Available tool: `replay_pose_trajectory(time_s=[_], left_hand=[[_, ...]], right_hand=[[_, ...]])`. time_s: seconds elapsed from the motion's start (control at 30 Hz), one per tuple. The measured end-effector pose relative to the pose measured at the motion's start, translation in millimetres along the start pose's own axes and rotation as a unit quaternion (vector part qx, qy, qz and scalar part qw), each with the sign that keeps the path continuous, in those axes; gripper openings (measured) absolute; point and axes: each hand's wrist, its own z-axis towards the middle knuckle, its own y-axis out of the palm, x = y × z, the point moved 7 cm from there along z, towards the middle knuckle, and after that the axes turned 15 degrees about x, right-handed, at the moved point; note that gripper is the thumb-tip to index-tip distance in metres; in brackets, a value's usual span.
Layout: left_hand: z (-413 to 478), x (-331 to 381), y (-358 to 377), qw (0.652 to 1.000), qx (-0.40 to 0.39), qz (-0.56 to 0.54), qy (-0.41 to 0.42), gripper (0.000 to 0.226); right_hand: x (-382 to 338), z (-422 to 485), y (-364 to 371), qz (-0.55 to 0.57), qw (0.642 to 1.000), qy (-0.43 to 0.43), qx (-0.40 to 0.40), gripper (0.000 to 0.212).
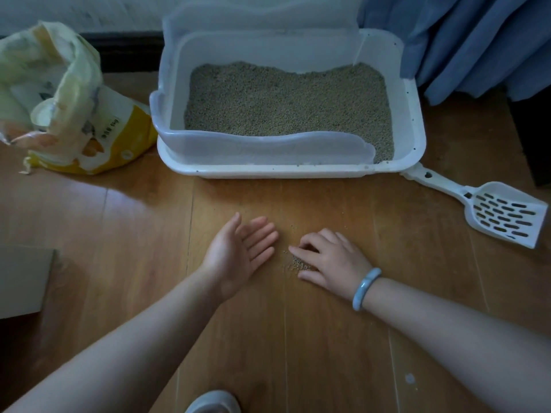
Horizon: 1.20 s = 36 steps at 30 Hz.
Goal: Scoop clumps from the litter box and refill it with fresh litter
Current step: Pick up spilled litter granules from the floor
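- Dim, flat indoor light with a cool cast; shadows are faint and soft.
- A pale sheen lies on the wooden floor (125, 204) at left.
- Wide-angle bending curves the edges; the corners darken.
- Fine detail looks soft throughout.

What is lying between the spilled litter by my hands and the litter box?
Nothing visible: bare floor runs from the spilled litter to the litter box. Only its clear front guard rises there, stopping short of the right end.

Your wooden floor (134, 234) carries the white litter box (268, 172), an open yellow litter bag (98, 135) left of it, a slotted scoop (504, 214) beside its near right corner, and a small spill of granules (295, 261) in front.
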Motion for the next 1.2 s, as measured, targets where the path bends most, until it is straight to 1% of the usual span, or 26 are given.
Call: replay_pose_trajectory(time_s=[0.03, 0.1, 0.2, 0.23, 0.37, 0.5, 0.63, 0.67, 0.73, 0.77, 0.8, 0.87, 0.93, 0.97, 1.07, 1.1, 1.13, 1.17, 1.2], left_hand=[[1, -1, 0, 1.000, -0.010, -0.009, -0.025, 0.054], [5, -2, 1, 0.999, -0.018, -0.021, -0.046, 0.062], [9, -2, 3, 0.996, -0.030, -0.056, -0.067, 0.067], [10, -3, 3, 0.994, -0.035, -0.068, -0.075, 0.069], [9, -6, 7, 0.988, -0.053, -0.101, -0.100, 0.073], [7, -11, 10, 0.986, -0.060, -0.106, -0.113, 0.075], [7, -14, 12, 0.984, -0.068, -0.115, -0.119, 0.077], [7, -14, 13, 0.983, -0.070, -0.116, -0.121, 0.078], [8, -15, 14, 0.982, -0.074, -0.118, -0.126, 0.080], [8, -16, 14, 0.982, -0.076, -0.118, -0.129, 0.080], [7, -17, 16, 0.981, -0.079, -0.119, -0.132, 0.081], [6, -19, 19, 0.980, -0.086, -0.115, -0.137, 0.082], [3, -21, 23, 0.979, -0.095, -0.112, -0.142, 0.082], [1, -22, 25, 0.977, -0.100, -0.114, -0.146, 0.081], [-5, -23, 27, 0.975, -0.115, -0.116, -0.151, 0.078], [-6, -22, 25, 0.976, -0.115, -0.114, -0.148, 0.077], [-6, -22, 23, 0.977, -0.113, -0.113, -0.144, 0.076], [-5, -21, 20, 0.977, -0.111, -0.112, -0.141, 0.075], [-5, -20, 18, 0.978, -0.110, -0.111, -0.138, 0.075]], right_hand=[[-1, 2, 0, 0.004, 1.000, -0.008, 0.008, 0.047], [-4, 5, 1, 0.018, 0.999, -0.023, 0.026, 0.036], [-8, 9, 5, 0.019, 0.998, -0.047, 0.040, 0.018], [-10, 9, 6, 0.012, 0.998, -0.052, 0.040, 0.015], [-14, 8, 8, -0.020, 0.996, -0.063, 0.057, 0.022], [-21, 8, 7, -0.043, 0.995, -0.059, 0.068, 0.012], [-19, 9, 11, -0.042, 0.998, -0.003, 0.046, 0.020], [-17, 9, 12, -0.038, 0.998, 0.011, 0.047, 0.018], [-12, 10, 9, -0.001, 0.997, 0.059, 0.055, 0.012], [-11, 12, 5, 0.024, 0.993, 0.094, 0.067, 0.019], [-11, 15, 1, 0.052, 0.987, 0.133, 0.079, 0.024], [-21, 25, -10, 0.125, 0.966, 0.198, 0.110, 0.027], [-39, 36, -14, 0.193, 0.940, 0.257, 0.113, 0.032], [-48, 41, -14, 0.198, 0.936, 0.273, 0.103, 0.036], [-70, 52, -8, 0.141, 0.949, 0.279, 0.041, 0.060], [-73, 51, -11, 0.124, 0.954, 0.268, 0.050, 0.060], [-74, 49, -15, 0.132, 0.956, 0.251, 0.079, 0.053], [-74, 45, -19, 0.164, 0.951, 0.243, 0.098, 0.045], [-72, 40, -20, 0.197, 0.944, 0.245, 0.100, 0.040]])
